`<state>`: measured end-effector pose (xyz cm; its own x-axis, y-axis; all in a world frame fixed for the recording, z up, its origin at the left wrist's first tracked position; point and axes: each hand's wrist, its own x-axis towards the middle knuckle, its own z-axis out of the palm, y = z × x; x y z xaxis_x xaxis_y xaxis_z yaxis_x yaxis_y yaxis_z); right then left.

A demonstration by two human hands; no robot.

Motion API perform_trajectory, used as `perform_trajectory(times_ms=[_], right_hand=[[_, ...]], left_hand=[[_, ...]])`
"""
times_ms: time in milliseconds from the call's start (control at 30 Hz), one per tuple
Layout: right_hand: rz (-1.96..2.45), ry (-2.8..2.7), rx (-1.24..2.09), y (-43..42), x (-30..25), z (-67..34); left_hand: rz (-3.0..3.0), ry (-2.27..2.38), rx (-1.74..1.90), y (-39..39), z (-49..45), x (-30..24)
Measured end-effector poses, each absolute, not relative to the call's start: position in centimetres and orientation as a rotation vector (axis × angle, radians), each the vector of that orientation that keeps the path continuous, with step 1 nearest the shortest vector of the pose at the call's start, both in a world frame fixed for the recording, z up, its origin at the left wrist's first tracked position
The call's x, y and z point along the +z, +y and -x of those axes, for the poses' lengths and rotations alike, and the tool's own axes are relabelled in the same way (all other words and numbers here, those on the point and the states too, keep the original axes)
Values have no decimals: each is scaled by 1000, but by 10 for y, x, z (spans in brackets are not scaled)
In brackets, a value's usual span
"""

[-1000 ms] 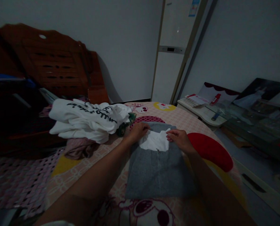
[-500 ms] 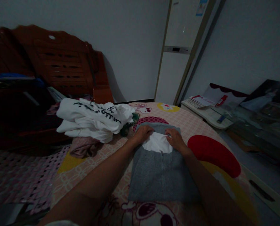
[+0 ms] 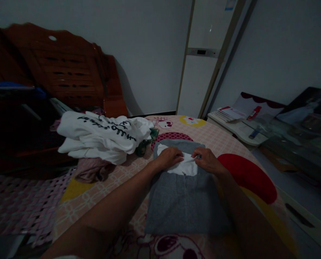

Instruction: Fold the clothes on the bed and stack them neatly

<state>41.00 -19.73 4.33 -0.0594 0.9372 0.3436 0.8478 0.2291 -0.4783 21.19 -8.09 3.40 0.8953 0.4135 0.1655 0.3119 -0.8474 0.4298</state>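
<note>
A grey knit garment (image 3: 187, 205) lies folded flat in front of me, with a ribbed strip and a seam down its middle. On its upper part is a piece of white cloth (image 3: 184, 167), which shows between my hands and to the left of them. My left hand (image 3: 170, 157) pinches the white cloth with its fingers closed. Opposite it, my right hand (image 3: 207, 160) grips the right part of the same cloth between thumb and fingers. Whether the white cloth belongs to the grey garment, I cannot tell.
A patterned pink cloth (image 3: 218, 138) covers the round table. White clothing (image 3: 101, 138) with black lettering is heaped at the left, above a dusty-pink fabric (image 3: 91, 169). Behind are a wooden chair (image 3: 66, 68) and a tall white cabinet-like unit (image 3: 197, 82). A glass-topped stand (image 3: 292, 144) is at the right.
My left hand has moved right, closer to my right hand, and more white cloth shows left of it. The view has shifted slightly.
</note>
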Motion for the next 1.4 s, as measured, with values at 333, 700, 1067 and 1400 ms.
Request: perform_trajectory(times_ms=[333,700,1067,1400], right_hand=[[1686,-1950,277,-205,63,-408],[2270,-1980,134,-206,63,-403],[2197,-2000,-168,-185,2,-402],[1961,-1843,-41,-185,5,-403]], left_hand=[[-2618,334,255,-107,-207,71],[-2525,-136,25,-161,-212,67],[-2695,813,539,-58,-197,62],[-2694,837,465,-3,-162,25]])
